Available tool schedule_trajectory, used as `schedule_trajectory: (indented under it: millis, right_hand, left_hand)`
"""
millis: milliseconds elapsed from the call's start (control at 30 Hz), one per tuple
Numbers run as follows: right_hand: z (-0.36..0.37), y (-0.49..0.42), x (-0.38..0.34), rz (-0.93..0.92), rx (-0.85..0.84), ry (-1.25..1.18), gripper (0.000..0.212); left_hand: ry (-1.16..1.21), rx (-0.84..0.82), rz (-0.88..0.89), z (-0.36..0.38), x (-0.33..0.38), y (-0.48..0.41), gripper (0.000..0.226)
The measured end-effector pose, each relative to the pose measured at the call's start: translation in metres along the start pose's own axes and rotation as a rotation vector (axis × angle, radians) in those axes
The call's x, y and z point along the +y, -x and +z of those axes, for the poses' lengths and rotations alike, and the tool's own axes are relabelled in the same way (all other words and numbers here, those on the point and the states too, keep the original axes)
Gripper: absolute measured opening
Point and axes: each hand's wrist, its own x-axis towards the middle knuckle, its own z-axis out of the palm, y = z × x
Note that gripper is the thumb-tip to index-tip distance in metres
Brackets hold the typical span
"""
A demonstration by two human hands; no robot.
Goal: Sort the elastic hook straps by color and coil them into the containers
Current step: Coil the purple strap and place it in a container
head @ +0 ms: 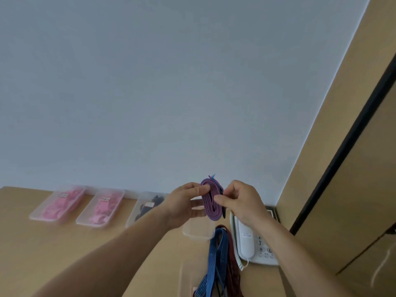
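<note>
A purple elastic strap (211, 200) is wound into an oval coil and held up above the wooden table (53, 249). My left hand (184, 202) grips the coil's left side, thumb across its top. My right hand (237, 200) pinches its right side with fingertips. Directly below the coil stands an open clear container (198, 231) with nothing visible inside. Loose blue straps (214, 264) and dark red straps (233, 266) lie on the table in front of it.
Along the wall stand two clear containers of pink straps (57, 203) (102, 207) and one of dark straps (147, 207). A white telephone (252, 241) sits at the right, beside a wooden cabinet side (321, 168). Another clear lid or tray (186, 281) lies near the front.
</note>
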Motion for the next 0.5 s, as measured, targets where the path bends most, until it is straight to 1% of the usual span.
schedule_trajectory:
  millis: [100,200,333,500]
  right_hand:
    - [0.016,-0.009,0.007,0.020,-0.034,-0.105,0.024]
    - [0.031,-0.023,0.015,0.072,-0.038,-0.097,0.023]
    - [0.048,-0.046,0.029,0.125,-0.007,-0.030,0.025]
    - [0.072,-0.076,0.055,0.266,0.085,0.084,0.024]
  left_hand:
    - [0.026,-0.002,-0.039,-0.019,-0.009,-0.010,0.023]
    - [0.002,0.007,-0.064,-0.038,-0.011,-0.027,0.028]
    - [0.030,-0.013,-0.094,-0.062,-0.019,-0.055,0.038]
    - [-0.039,0.023,-0.143,-0.085,-0.042,-0.100,0.036]
